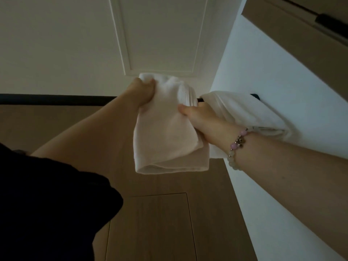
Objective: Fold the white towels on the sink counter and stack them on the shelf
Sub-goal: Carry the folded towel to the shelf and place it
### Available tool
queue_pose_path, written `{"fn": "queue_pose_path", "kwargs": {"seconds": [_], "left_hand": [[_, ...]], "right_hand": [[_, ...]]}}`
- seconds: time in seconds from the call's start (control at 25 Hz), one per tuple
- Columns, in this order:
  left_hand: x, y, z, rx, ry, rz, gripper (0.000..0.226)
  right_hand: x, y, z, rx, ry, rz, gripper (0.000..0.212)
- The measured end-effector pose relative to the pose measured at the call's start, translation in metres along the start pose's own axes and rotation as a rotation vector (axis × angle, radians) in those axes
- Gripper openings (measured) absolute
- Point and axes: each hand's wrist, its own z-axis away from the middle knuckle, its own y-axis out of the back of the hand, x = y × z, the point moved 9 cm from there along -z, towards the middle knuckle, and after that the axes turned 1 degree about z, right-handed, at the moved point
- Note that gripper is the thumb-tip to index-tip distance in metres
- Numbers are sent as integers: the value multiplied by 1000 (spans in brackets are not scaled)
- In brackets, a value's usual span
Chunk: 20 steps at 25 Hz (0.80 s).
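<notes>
A folded white towel (165,132) hangs in the air at the middle of the head view. My left hand (143,93) grips its top left corner with curled fingers. My right hand (203,119) holds its right side, thumb on the front and fingers hidden behind the cloth. Just to the right, a second white towel (243,112) lies draped against the white wall, over a dark bar or bracket (255,96) whose end shows behind it.
A white panelled door (160,34) fills the background above. A white wall (273,87) runs along the right, with a brown cabinet (310,40) at the upper right. Brown wood panels (160,223) lie below, under a dark strip (56,99).
</notes>
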Motion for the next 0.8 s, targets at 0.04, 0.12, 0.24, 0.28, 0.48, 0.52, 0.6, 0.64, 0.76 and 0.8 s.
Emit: {"fn": "queue_pose_path", "kwargs": {"seconds": [0.04,0.12,0.24,0.28,0.48,0.52,0.6,0.64,0.76,0.8], "left_hand": [[1,-4,2,-26,-8,-82,47],[-11,-9,8,-75,49,-284,62],[-11,0,24,-77,115,-151,72],[-9,7,29,-41,121,-2,72],[-19,-3,107,-284,347,531,55],[-21,-11,126,-364,411,578,49],[-26,-13,145,-356,501,569,52],[-30,-11,146,-296,510,517,55],[-22,-1,133,-196,415,327,54],[-20,0,125,-171,396,301,54]], "right_hand": [[1,2,1,14,6,-26,27],[-3,10,5,64,36,-45,14],[-9,24,6,151,43,-64,25],[-12,26,5,154,31,-68,33],[-27,18,-7,90,-6,-3,55],[-30,17,-7,78,-5,23,55],[-33,16,-7,62,-7,59,53],[-31,14,-6,46,-26,59,49],[-17,3,3,-33,-132,-36,46],[-9,-1,8,-82,-173,-77,45]]}}
